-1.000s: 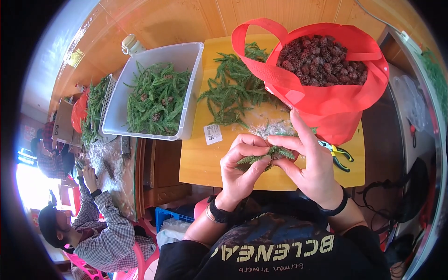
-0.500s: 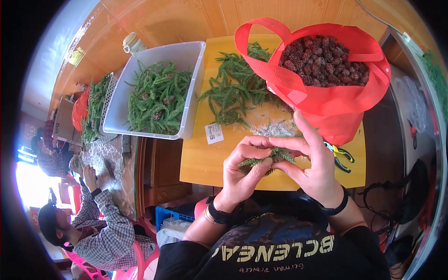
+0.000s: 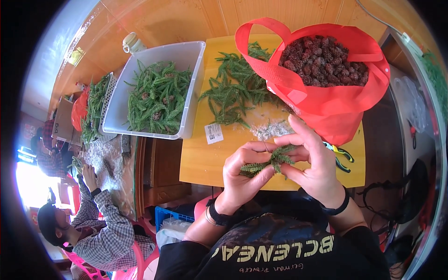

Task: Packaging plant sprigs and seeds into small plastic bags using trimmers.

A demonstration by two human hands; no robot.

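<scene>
Both of my hands pinch a small green artificial pine sprig (image 3: 279, 157) above the front part of the yellow table (image 3: 200, 163). My left hand (image 3: 245, 168) grips its left side between thumb and fingers. On the other side, my right hand (image 3: 313, 156) holds the needles between thumb and bent fingers, its index finger raised. A thin wire-like stem seems to stick up near the left fingertips. Behind my hands lie loose pine sprigs (image 3: 238, 88) and a patch of white flakes (image 3: 271, 129). The fingers hide part of the sprig.
A red bag (image 3: 326, 109) of pine cones (image 3: 322, 60) stands back right, with yellow-black pliers (image 3: 344, 158) beside it. At left is a clear plastic bin (image 3: 192, 93) of sprigs and cones. A white label (image 3: 214, 134) lies on the table. A co-worker (image 3: 107, 238) sits at left.
The sprig has turned in my fingers, and more of its needles now show. My right index finger has tilted slightly left and down. The co-worker's hands have shifted a little.
</scene>
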